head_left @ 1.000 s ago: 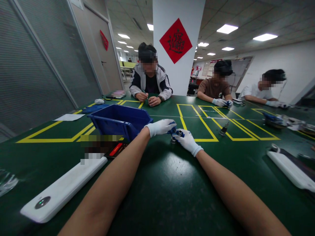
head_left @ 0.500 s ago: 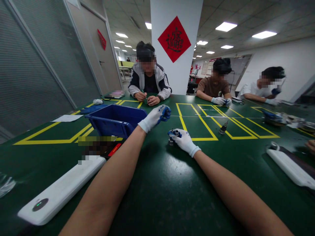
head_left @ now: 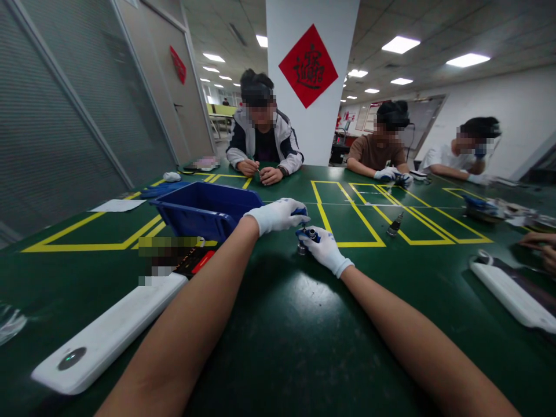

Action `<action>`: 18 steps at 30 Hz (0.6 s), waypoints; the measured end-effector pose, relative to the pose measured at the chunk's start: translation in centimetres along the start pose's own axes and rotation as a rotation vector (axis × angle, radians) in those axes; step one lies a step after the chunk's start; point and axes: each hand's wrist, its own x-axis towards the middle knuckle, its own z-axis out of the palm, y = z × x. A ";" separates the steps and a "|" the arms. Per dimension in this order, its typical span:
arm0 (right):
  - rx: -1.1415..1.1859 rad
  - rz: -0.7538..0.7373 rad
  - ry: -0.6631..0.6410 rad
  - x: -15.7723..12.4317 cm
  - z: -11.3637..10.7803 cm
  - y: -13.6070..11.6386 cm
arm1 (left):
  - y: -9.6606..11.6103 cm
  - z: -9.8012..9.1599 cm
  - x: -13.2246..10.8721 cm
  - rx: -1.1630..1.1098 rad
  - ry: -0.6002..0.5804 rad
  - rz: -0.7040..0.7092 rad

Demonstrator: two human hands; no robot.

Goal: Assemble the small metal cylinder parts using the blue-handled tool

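Both my hands wear white gloves with blue-coated fingers. My right hand (head_left: pixel 324 249) is closed around a small metal cylindrical part (head_left: pixel 301 249) that stands upright on the green table. A dark ring-shaped metal end (head_left: pixel 311 233) shows at its fingers. Just above and to the left hovers my left hand (head_left: pixel 282 214), palm down, its fingers drawn together over the top of the part. Whatever those fingertips pinch is hidden. To the right, a separate pointed metal part (head_left: pixel 394 225) stands on the table, dark at its lower end.
A blue plastic bin (head_left: pixel 204 211) sits beyond my left forearm. White elongated devices lie at left (head_left: pixel 108 336) and right (head_left: pixel 512 289). Yellow tape outlines mark the table (head_left: pixel 269 359). Three people sit across; another person's hand (head_left: pixel 545 246) reaches in at right.
My left hand has turned palm down and come lower, right over the part at my right hand. My right hand stays put. Another person's hand has appeared at the right edge.
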 end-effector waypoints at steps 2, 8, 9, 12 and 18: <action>-0.010 -0.012 0.000 0.1 0.0 0.3 | 0.0 0.2 0.0 0.028 -0.013 -0.004; -0.205 -0.079 -0.014 -0.3 -0.1 -0.1 | -0.6 0.7 0.1 0.017 -0.087 -0.026; -0.280 -0.117 -0.007 -0.4 -0.2 -0.3 | -0.7 0.7 0.1 0.008 -0.097 -0.022; -0.475 -0.217 0.075 -0.7 -0.5 -0.9 | -0.9 0.8 0.1 -0.021 -0.109 -0.005; -0.466 -0.199 0.340 -0.5 -1.4 -0.2 | -1.1 1.0 0.0 -0.074 -0.185 -0.058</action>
